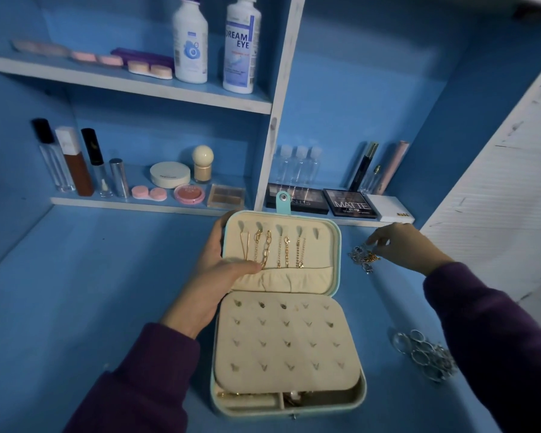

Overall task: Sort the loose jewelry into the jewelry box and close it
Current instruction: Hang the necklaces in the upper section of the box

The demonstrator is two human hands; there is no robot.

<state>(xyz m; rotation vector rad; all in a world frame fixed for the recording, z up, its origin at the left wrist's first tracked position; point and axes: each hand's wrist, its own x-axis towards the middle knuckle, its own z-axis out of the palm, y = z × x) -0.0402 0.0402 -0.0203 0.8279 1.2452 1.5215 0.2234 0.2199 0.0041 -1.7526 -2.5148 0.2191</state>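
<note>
A light-blue jewelry box point(336, 245) lies open on the blue surface, cream inside. Several gold chains point(266, 248) hang from hooks in its lid. A cream earring panel point(285, 342) with small studs covers the base. My left hand point(214, 270) grips the lid's left edge, thumb lying across the lining near the chains. My right hand point(400, 245) reaches over a small heap of loose silver and gold jewelry point(364, 259) right of the box, fingertips pinching at it. A second heap of silver rings point(425, 354) lies nearer me on the right.
Behind the box a low shelf holds eyeshadow palettes point(349, 203), a blush compact point(189, 193), a pink lens case point(149, 193) and several lip-gloss tubes point(75, 160). Two solution bottles point(216, 42) stand on the upper shelf. A white panel point(497, 170) rises at right.
</note>
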